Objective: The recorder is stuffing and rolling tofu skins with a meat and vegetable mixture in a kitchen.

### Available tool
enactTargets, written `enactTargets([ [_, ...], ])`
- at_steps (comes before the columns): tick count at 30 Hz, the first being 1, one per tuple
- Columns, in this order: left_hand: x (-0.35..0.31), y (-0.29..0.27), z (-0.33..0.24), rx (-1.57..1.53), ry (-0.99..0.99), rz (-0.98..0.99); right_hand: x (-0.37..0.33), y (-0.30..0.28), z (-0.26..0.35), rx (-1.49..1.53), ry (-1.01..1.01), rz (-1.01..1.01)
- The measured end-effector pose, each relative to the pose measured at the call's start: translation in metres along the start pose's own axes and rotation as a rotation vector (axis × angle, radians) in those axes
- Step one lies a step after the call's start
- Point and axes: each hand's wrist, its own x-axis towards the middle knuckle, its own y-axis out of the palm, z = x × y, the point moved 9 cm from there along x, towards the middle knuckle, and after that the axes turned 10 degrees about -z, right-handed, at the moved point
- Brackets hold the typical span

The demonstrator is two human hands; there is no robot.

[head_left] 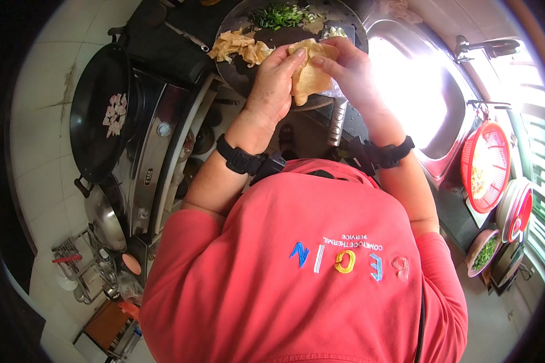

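Note:
A thin, pale yellow sheet (309,77) that looks like tofu skin hangs between my hands above a dark round chopping board (239,77). My left hand (272,81) pinches its left edge with thumb and fingers. My right hand (352,68) is closed on its upper right part, thumb on top. Torn tofu skin pieces (239,47) lie on the board to the left of my hands. Chopped green onion (280,16) is heaped at the far side. Just below my right hand, a cleaver's metal handle (338,123) sticks out past the near edge; its blade is mostly hidden.
A black wok (100,154) with sliced meat (115,115) sits on the stove (157,139) at left. To the right is a brightly lit metal sink (460,103). Beyond it stand a red basket (498,158) and a bowl of chopped greens (483,257).

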Motion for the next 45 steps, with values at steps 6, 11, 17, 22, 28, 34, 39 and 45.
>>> enactTargets([
  [6,0.001,0.0,-0.007,-0.062,0.036,0.019,0.004,-0.013,-0.021,-0.112,0.096,-0.149],
  [11,0.005,-0.006,-0.008,0.004,0.064,0.013,0.003,-0.004,-0.007,0.004,0.106,-0.015],
  [17,0.0,0.005,-0.016,0.063,0.096,0.081,-0.005,0.01,-0.021,0.444,0.39,-0.031],
  [22,0.006,-0.009,-0.01,0.029,0.07,-0.007,-0.002,0.001,-0.017,0.187,0.144,-0.126],
  [28,0.004,-0.003,-0.008,0.099,0.089,-0.11,-0.01,0.0,0.003,-0.124,0.031,-0.321],
  [34,0.009,-0.005,0.002,0.045,0.109,-0.132,-0.016,-0.003,0.025,-0.322,-0.175,-0.416],
  [39,0.008,-0.006,0.002,-0.123,0.105,-0.26,-0.019,-0.016,0.03,-0.265,-0.29,-0.569],
  [45,0.019,-0.036,-0.005,-0.199,-0.033,-0.164,-0.007,-0.051,0.018,-0.004,-0.124,-0.498],
])
